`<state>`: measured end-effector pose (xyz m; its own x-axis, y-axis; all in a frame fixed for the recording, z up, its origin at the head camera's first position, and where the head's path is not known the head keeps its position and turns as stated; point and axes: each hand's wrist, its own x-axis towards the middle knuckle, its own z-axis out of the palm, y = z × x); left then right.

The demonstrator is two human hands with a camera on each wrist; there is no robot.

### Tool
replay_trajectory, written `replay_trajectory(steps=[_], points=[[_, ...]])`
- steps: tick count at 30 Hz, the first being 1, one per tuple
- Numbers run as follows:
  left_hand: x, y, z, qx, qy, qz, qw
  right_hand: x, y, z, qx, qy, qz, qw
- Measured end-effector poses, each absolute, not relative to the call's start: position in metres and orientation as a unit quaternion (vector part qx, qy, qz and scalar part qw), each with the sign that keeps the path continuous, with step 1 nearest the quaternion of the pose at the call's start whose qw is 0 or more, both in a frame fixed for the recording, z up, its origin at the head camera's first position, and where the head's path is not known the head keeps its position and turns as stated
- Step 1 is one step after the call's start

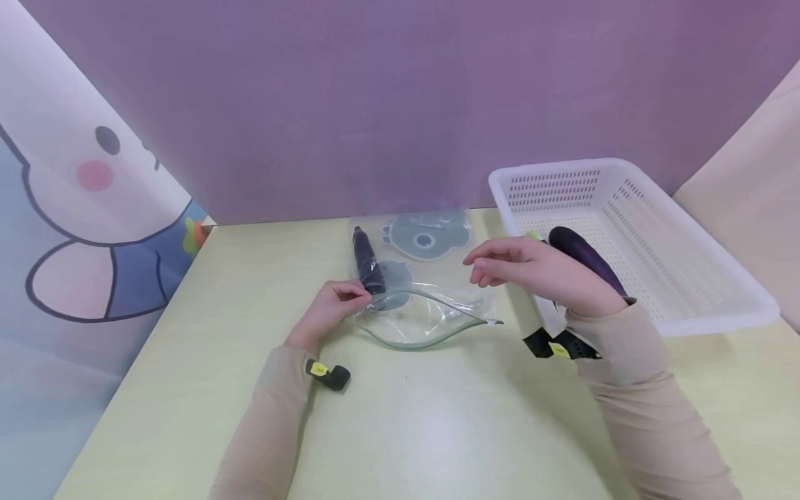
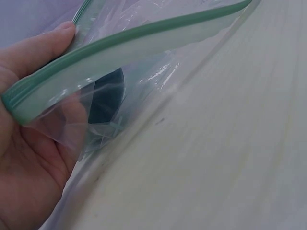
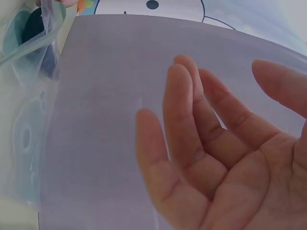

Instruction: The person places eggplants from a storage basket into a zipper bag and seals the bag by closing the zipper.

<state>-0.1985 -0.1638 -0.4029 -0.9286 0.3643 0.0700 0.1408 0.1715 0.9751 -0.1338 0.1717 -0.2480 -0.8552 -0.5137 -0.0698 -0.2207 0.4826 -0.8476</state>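
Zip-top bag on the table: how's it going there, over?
Left hand holds zip-top bag near its mouth; right hand empty, raised. Bag open, one eggplant inside. Mouth looks unobstructed; another eggplant in white plastic basket.

Head view faces forward and down; close wrist views seemingly share the bag (image 1: 425,278).

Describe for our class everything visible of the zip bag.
The zip bag is clear, creased and plastic-looking, with green strips along its gaping mouth, a white piece at their right end and blue-grey cartoon prints. It lies on the table, mouth at the near end, an eggplant inside. The left hand holds the mouth's left end.
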Motion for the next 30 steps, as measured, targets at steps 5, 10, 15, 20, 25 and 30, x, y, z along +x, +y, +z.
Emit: replay_trajectory(steps=[5, 10, 15, 20, 25, 30], points=[[-0.199, -0.165, -0.404, 0.174, 0.751, 0.631, 0.089, -0.135, 0.179, -0.243, -0.207, 0.857, -0.446, 0.152], [-0.198, -0.165, -0.403, 0.17, 0.754, 0.629, 0.087, -0.138, 0.188, -0.236, -0.201, 0.859, -0.445, 0.152], [-0.197, -0.165, -0.403, 0.175, 0.754, 0.626, 0.09, -0.146, 0.201, -0.232, -0.189, 0.862, -0.444, 0.157], [-0.198, -0.164, -0.404, 0.174, 0.753, 0.628, 0.093, -0.16, 0.217, -0.234, -0.166, 0.844, -0.481, 0.167], [-0.199, -0.165, -0.405, 0.176, 0.757, 0.622, 0.093, -0.171, 0.233, -0.238, -0.137, 0.828, -0.513, 0.178], [-0.2, -0.165, -0.406, 0.176, 0.759, 0.62, 0.088, -0.183, 0.254, -0.248, -0.144, 0.799, -0.548, 0.202]])
